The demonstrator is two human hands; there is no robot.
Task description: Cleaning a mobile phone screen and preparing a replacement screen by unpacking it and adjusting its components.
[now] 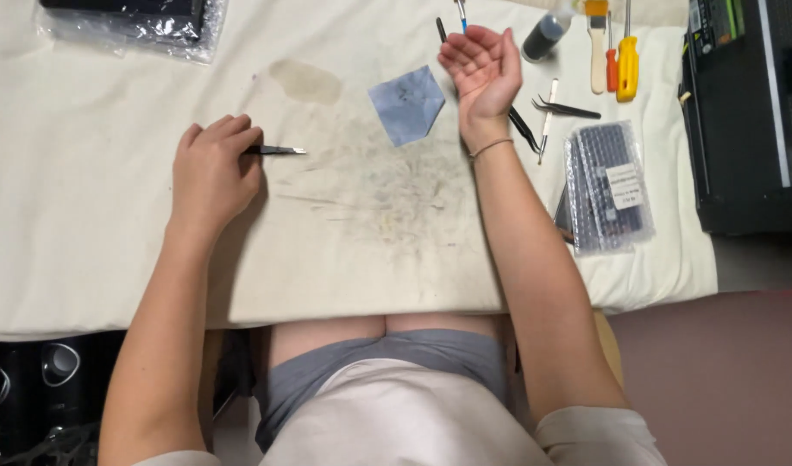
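My left hand rests on the white cloth-covered table at the left, fingers closed around black tweezers whose tip points right. My right hand lies palm up at the upper middle, fingers loosely curled, holding nothing. A thin band circles its wrist. A grey-blue square cloth lies just left of my right hand. Smudged dark stains mark the table cloth between my hands.
Right of my right hand lie black tweezers, a brush, a yellow-handled screwdriver, a dark small bottle and a bubble-wrapped black part. A black device stands at far right. A bagged dark item sits top left.
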